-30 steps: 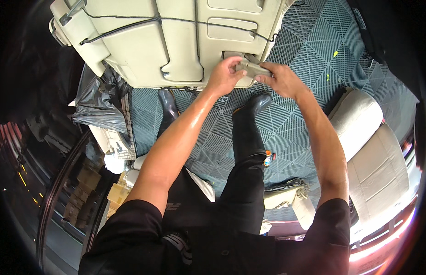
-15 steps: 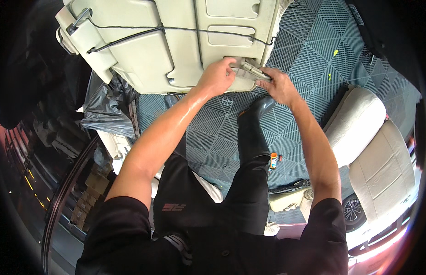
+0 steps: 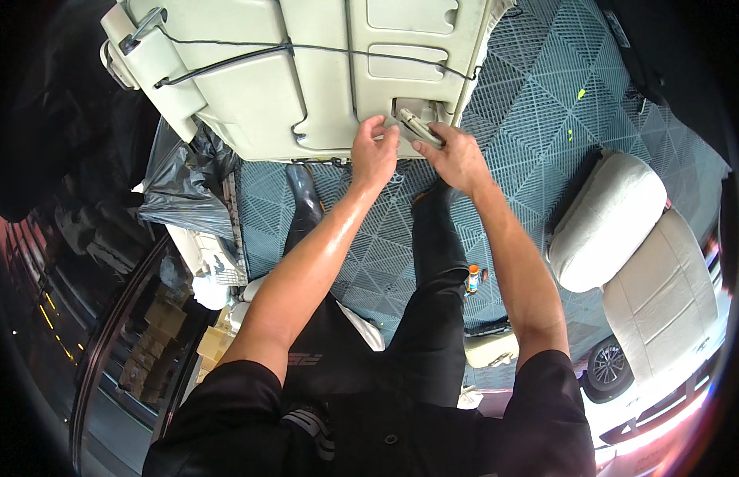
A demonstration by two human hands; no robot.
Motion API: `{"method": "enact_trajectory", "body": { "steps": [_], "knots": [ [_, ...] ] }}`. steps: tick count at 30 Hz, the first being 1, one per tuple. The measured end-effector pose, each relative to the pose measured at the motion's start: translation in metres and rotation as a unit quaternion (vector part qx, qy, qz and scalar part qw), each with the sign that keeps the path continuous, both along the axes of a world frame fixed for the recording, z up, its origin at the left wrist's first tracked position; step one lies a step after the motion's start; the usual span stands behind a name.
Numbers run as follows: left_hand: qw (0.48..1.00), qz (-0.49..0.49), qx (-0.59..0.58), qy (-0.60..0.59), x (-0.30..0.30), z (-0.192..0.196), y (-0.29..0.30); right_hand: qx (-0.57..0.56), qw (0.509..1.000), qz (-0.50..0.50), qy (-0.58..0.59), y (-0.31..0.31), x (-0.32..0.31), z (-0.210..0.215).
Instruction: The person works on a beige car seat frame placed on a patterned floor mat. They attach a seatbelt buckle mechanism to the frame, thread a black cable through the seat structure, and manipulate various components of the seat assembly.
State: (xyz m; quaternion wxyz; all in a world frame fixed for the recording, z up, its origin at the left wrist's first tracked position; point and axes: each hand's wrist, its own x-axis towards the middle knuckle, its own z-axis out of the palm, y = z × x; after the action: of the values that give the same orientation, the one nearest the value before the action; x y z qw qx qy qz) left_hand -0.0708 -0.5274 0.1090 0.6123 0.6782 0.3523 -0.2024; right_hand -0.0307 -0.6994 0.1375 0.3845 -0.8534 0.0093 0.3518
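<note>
At the lower edge of a large cream car panel point(image 3: 226, 79), both hands are on a small beige plastic part point(image 3: 422, 129). My right hand point(image 3: 458, 159) has its fingers wrapped round the right end of the part. My left hand point(image 3: 375, 155) pinches at its left end with thumb and fingertips. Just above the part an open rectangular recess point(image 3: 421, 106) shows in the panel. A black cord point(image 3: 385, 56) runs across the panel to a hook at its right edge. The palms hide part of what I hold.
Grey-green grid mats point(image 3: 528, 119) cover the floor. Light seat pieces point(image 3: 616, 222) lie at the right. A small orange can point(image 3: 473, 278) stands by my right boot point(image 3: 437, 222). Black plastic sheeting point(image 3: 187, 187) hangs at the left, above cardboard boxes point(image 3: 159, 334). A car wheel point(image 3: 608, 367) shows lower right.
Both hands have drawn slightly down and left with the plastic part, away from the panel. The recess behind it shows more. My left boot has come into fuller view.
</note>
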Motion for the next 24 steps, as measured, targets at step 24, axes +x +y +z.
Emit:
{"method": "enact_trajectory", "body": {
  "steps": [24],
  "knots": [
    [0.992,0.006,-0.097,0.075,0.006,0.001,-0.021,0.03,0.999,0.003,-0.021,-0.039,0.01,-0.017]
  ]
}}
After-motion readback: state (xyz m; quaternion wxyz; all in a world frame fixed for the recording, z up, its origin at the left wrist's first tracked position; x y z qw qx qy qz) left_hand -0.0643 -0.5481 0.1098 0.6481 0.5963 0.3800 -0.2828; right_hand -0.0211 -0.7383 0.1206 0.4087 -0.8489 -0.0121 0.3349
